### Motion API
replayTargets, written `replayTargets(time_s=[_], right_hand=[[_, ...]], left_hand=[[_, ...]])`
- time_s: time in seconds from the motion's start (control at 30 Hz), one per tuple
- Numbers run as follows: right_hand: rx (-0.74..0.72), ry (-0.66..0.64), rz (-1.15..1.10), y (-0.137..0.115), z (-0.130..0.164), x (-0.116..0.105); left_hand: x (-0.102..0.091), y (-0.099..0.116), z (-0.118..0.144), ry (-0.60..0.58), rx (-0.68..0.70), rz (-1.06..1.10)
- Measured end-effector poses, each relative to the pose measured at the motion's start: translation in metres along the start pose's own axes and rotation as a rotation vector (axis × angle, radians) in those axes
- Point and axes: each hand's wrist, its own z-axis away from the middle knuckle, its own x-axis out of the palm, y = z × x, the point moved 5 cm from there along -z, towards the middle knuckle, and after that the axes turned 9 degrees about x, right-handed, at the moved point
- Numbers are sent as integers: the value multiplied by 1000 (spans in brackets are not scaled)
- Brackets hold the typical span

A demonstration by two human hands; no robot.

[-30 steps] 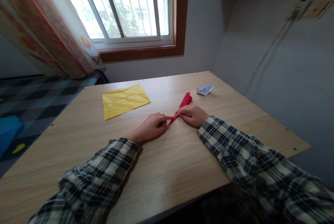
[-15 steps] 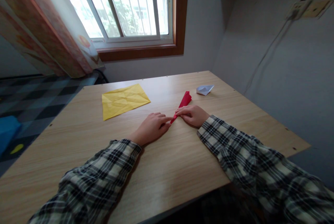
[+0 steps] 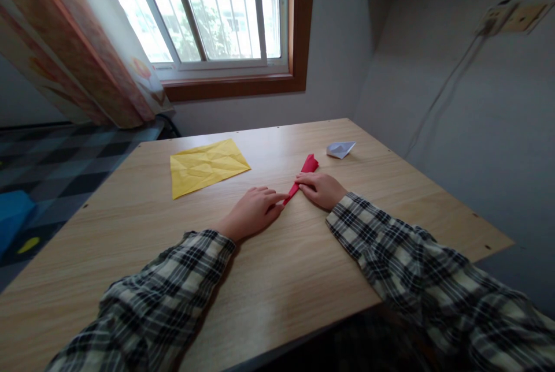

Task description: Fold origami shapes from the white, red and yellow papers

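A narrow piece of red folded paper (image 3: 309,164) lies slantwise on the table, its wider end pointing away from me. My left hand (image 3: 254,210) has its index finger and thumb closed at the paper's thin near end. Partway along the strip, the fingers of my right hand (image 3: 321,189) are together and press on it, hiding part of the paper. Beyond my right hand sits a small white folded-paper boat (image 3: 340,149). To the far left rests a creased yellow sheet of paper (image 3: 210,167), apart from both hands.
The wooden table (image 3: 260,291) ends near my body and meets the wall side at the right. A window (image 3: 217,14) with a curtain (image 3: 87,31) is behind it. At the left edge is a blue object (image 3: 15,216), and a cable (image 3: 437,95) hangs on the right wall.
My right hand has slid slightly up along the red paper, away from my left hand. More of the paper shows between them. My left hand stays at the near end.
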Motion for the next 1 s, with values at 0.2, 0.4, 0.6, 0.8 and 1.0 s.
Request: replayTargets(time_s=[0.2, 0.4, 0.6, 0.8, 1.0], right_hand=[[70, -10, 95, 12, -5, 1], [132, -49, 112, 15, -8, -1], [181, -53, 161, 24, -10, -1], [347, -49, 175, 46, -10, -7], [293, 24, 159, 43, -9, -12]], left_hand=[[0, -1, 0, 9, -4, 21], [0, -1, 1, 12, -17, 39], [1, -1, 0, 9, -24, 22], [1, -2, 0, 21, -22, 35], [2, -3, 1, 28, -24, 37]])
